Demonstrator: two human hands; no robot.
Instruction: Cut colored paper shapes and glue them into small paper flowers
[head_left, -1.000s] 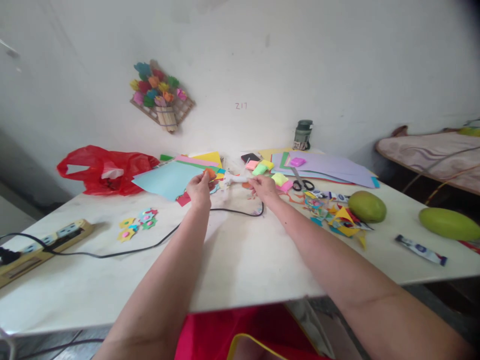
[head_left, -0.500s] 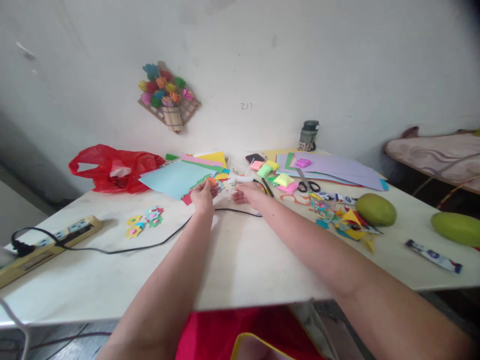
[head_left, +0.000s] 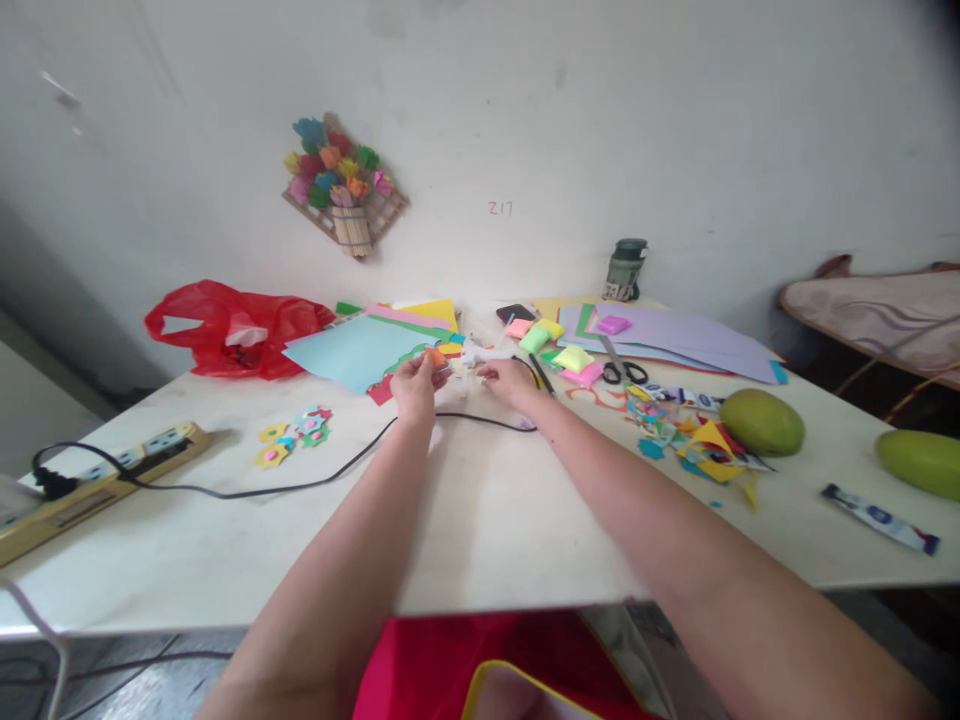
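My left hand (head_left: 414, 386) is closed on a small orange paper piece (head_left: 435, 357), pinched between thumb and fingers. Across from it, my right hand (head_left: 507, 382) has its fingers drawn together at the tips; whatever is between them is too small to make out. Just beyond both hands lies a white glue gun (head_left: 486, 353), partly hidden, with a black cord (head_left: 315, 484) near it. Layered coloured paper cutouts (head_left: 382, 390) sit behind my left hand. Small paper flowers (head_left: 271, 456) with pink centres rest on the table to the left.
A power strip (head_left: 97, 490) and red plastic bag (head_left: 225, 330) occupy the left. On the right are clay packs (head_left: 574, 359), scissors (head_left: 624, 372), paper scraps (head_left: 709, 450), purple sheets (head_left: 675, 335), green mangoes (head_left: 762, 422) and a glue tube (head_left: 879, 518).
My right hand's fingers have gone from stretched out to drawn together near the glue gun. My left hand keeps the orange paper piece. The view has shifted slightly.
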